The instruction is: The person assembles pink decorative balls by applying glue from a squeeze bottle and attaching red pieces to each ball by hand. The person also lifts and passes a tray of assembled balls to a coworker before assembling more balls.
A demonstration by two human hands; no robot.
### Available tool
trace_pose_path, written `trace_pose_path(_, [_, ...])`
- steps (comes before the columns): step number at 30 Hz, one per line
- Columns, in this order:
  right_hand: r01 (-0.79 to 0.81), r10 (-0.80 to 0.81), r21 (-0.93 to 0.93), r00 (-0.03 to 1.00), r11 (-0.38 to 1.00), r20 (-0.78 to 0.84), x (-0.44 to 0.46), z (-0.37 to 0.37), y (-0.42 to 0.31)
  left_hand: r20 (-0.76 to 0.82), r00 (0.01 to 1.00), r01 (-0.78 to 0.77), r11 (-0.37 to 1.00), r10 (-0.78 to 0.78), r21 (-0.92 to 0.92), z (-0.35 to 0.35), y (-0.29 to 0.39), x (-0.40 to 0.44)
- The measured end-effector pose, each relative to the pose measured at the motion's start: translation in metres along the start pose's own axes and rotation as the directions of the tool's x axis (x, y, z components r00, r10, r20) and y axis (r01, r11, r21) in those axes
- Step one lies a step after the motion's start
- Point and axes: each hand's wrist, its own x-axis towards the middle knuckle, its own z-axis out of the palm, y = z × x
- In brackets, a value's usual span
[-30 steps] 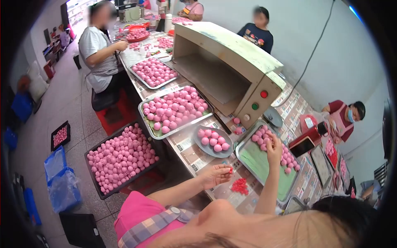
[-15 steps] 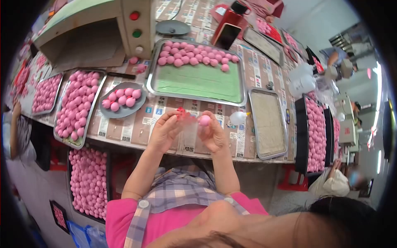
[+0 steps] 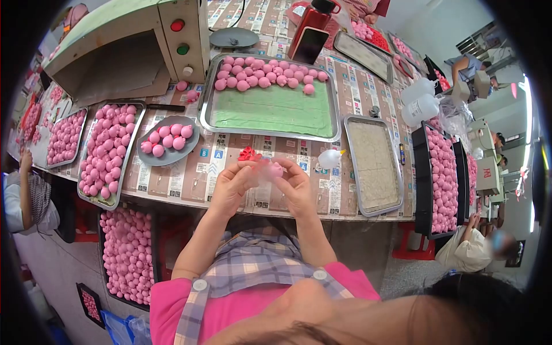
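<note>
Over the counter's near edge, the right hand pinches a pink ball; I can't tell the left hand's grip.

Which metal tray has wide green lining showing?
The large tray beyond the right hand: pink balls fill only its far side, but nearly cover both left trays.

over the near edge of the table, the pink ball in the right hand is blurred, as are the left hand's fingertips. the view's upper edge cuts off the top of the machine
</note>
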Motion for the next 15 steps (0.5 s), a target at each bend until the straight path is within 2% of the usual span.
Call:
trace_pose_path(2, [0.048,-0.047,-0.104,0.999,0.993,0.012,-0.001,-0.002,0.004,0.014,1.0,-0.006,1.0,0.006,-0.007,0.001,0.0,0.0])
trace_pose_path(5, [0.195,-0.178,-0.5,0.981,0.844,0.082,0.0,-0.002,0.002,0.03,0.999,-0.012,1.0,0.011,0.023,-0.003,-0.002,0.001])
trace_pose_path(11, [0.36,-0.309,-0.716,0.928,0.598,0.209,0.001,0.007,-0.006,0.041,0.998,-0.052,0.992,0.048,0.118,-0.013,-0.009,0.003])
trace_pose_path(15, [0.411,-0.323,-0.756,0.906,0.509,0.275,0.002,0.009,-0.012,0.05,0.997,-0.071,0.984,0.064,0.165,-0.013,-0.008,0.002])
